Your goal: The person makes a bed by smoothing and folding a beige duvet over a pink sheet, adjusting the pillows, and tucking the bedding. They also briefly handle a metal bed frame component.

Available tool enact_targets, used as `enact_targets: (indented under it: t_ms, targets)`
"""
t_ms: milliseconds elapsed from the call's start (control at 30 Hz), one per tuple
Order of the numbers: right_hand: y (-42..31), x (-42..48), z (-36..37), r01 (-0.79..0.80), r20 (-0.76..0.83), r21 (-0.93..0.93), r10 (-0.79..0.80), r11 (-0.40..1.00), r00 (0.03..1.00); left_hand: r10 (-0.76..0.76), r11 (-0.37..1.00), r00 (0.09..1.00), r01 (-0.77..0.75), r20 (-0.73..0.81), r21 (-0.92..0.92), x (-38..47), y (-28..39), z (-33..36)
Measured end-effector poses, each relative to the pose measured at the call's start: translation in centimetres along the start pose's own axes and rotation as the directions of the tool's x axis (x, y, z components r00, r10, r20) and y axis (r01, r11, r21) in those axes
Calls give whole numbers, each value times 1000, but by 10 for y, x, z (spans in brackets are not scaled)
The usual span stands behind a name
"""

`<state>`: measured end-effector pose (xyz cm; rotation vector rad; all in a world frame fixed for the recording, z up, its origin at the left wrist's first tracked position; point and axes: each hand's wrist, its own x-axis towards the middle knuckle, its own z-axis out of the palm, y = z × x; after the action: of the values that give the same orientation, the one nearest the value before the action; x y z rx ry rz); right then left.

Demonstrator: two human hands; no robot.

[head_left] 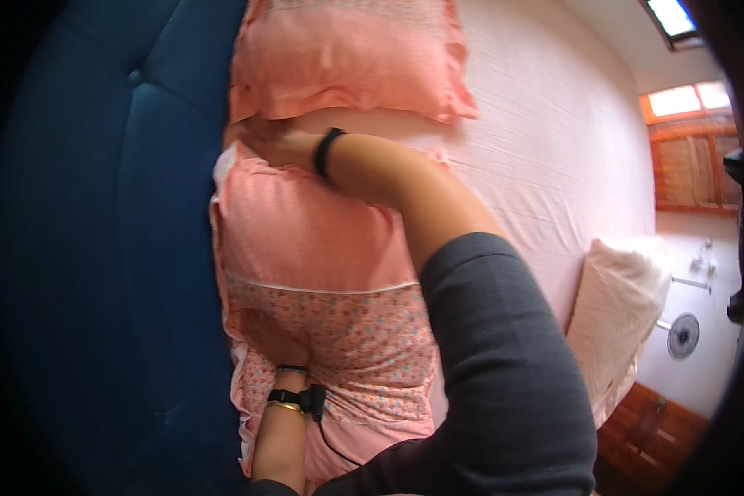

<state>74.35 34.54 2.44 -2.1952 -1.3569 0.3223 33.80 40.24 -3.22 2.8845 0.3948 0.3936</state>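
A peach-pink pillow [322, 229] lies on the bed against the headboard, with a ruffled edge, a small-print floral band and a white piping line. My left hand [273, 338] rests flat on the floral band near the headboard side, its fingers blurred. That wrist wears a black strap with a small device and cable [316, 402], plus a gold bangle. My right hand [266, 137] reaches across to the pillow's far corner beside the headboard; blur hides whether its fingers grip the cloth. A black band [327, 152] circles that wrist.
A dark blue tufted headboard [130, 217] runs along the left. A second matching pillow [341, 68] lies beyond my right hand. Pale pink sheet [533, 142] covers the mattress; folded bedding or a pillow [614, 310] sits at its far edge. Further off are a fan [683, 336] and wooden furniture [648, 428].
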Motion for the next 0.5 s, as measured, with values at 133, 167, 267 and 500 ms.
enact_targets:
  t_ms: [133,167,267,500]
  targets:
    - [-20,-19,-39,-235,340,-126,265,964,902,27,999,997,-26,-69,19,6,12,-3]
    - [-25,-50,-61,-190,175,196,157,962,972,31,999,992,-30,-123,13,7,16,-6]
    - [-67,-183,-77,39,-276,845,372,534,886,-42,999,996,42,-77,4,7,22,-12]
    - [-223,-376,87,77,-60,996,936,35,346,-169,959,986,167,11,-229,38,16,-35]
